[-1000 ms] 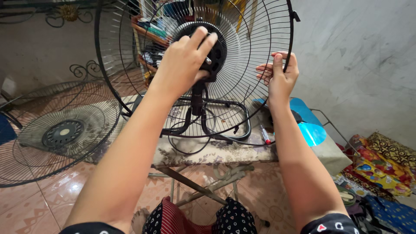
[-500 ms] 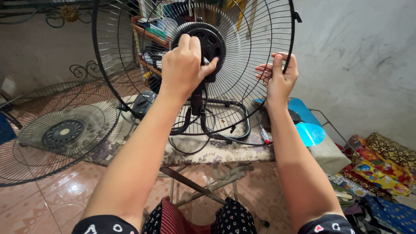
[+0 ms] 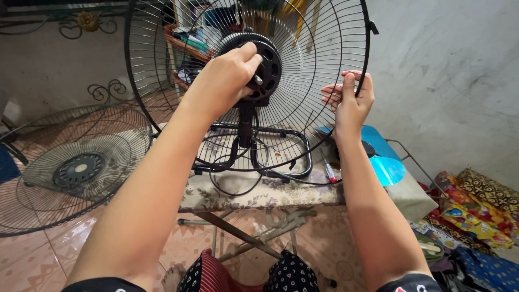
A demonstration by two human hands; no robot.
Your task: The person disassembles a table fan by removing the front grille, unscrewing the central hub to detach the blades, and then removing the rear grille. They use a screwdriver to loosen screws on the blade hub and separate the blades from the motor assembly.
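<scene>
Standing upright near the middle of the tabletop (image 3: 259, 199), a black wire fan guard (image 3: 303, 81) rises on its short post above a black tubular base (image 3: 294, 162), and both of the person's hands are on it. The left hand (image 3: 224, 81) reaches to the round black hub (image 3: 266, 67) at the centre of the guard; its fingers are curled together around the near side of the hub, with the thumb up along the hub's top edge, and a small bright metal part shows just beside the fingertips. Whether the fingers pinch that part or only press on the hub cannot be told. The right hand (image 3: 350, 100) is at the guard's right rim, fingers loosely bent and pressed against the outer ring and the wires just inside it, thumb upright along the rim.

A black cable (image 3: 232, 186) loops across the flowered cloth of the tabletop in front of the base. Near the right edge of the tabletop lies a screwdriver (image 3: 330, 170) with a red and white handle, and just beyond it, partly behind the right forearm, lies a blue fan blade (image 3: 386, 165) with a dark centre.

On the tiled floor (image 3: 59, 246) to the left, well apart from the tabletop, a second wire guard (image 3: 70, 167) lies tilted, its dark round centre facing up. Patterned fabrics (image 3: 476, 208) are heaped on the floor at the right, against the grey wall (image 3: 448, 70).
</scene>
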